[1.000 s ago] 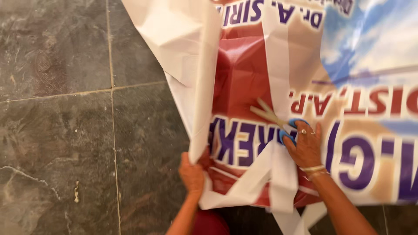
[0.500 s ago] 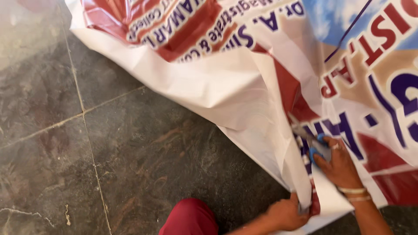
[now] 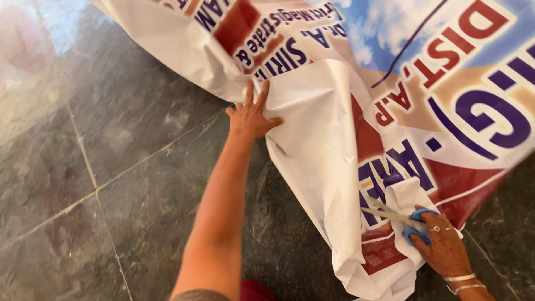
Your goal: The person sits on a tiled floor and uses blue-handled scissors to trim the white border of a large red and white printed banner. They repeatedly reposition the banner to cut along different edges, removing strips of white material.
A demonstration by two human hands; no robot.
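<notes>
Glossy printed vinyl banner (image 3: 390, 111), crumpled over dark stone floor tiles (image 3: 111, 167). Left hand (image 3: 251, 118) flat on folded white edge, fingers spread. Right hand (image 3: 443, 245) gripping blue-handled scissors (image 3: 401, 218), blades parted (mid-sheet). Risk: slack folds snagging blades, crooked cut likely.
</notes>
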